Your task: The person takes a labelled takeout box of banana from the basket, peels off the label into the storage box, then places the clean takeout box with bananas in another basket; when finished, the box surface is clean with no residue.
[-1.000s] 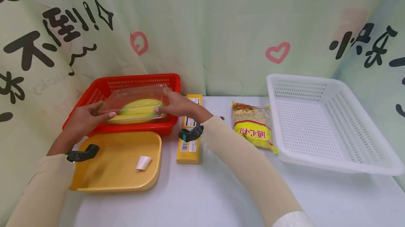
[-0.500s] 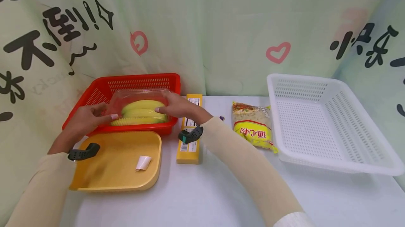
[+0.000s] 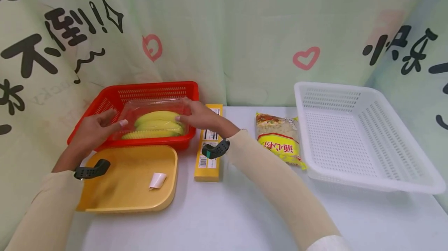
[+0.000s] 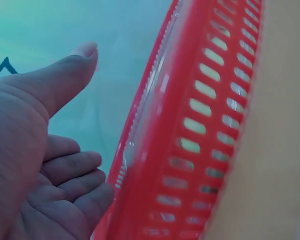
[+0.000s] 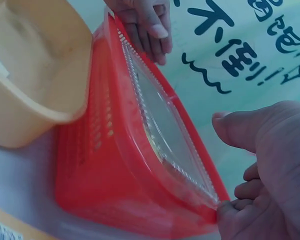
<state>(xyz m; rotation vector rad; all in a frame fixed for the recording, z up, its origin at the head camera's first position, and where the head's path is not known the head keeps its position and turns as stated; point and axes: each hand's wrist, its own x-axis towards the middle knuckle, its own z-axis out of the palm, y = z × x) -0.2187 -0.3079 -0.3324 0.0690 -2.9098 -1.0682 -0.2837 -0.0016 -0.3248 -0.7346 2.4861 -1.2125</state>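
Note:
A clear plastic box [image 3: 154, 105] with yellow bananas [image 3: 159, 121] inside lies in the red basket [image 3: 150, 142] at the back left. My left hand [image 3: 96, 128] is at the basket's left end, thumb apart from the fingers, with nothing between them in the left wrist view. At the other end, my right hand [image 3: 206, 119] has its thumb spread away from the box. In the right wrist view the fingertips [image 5: 227, 212] of that hand touch or nearly touch the basket's corner. The box's lower part is hidden by the basket wall.
In front of the red basket stands a yellow tray [image 3: 122, 204] with a small pale piece [image 3: 157, 181] in it. A long yellow carton [image 3: 207, 173] lies beside them. Farther right are a bag of pasta [image 3: 280, 142] and a white basket [image 3: 350, 138].
The box of bananas has gone from tilted in both hands to lying flatter and lower in the red basket. Both hands have let go of it; the left has drawn back slightly left.

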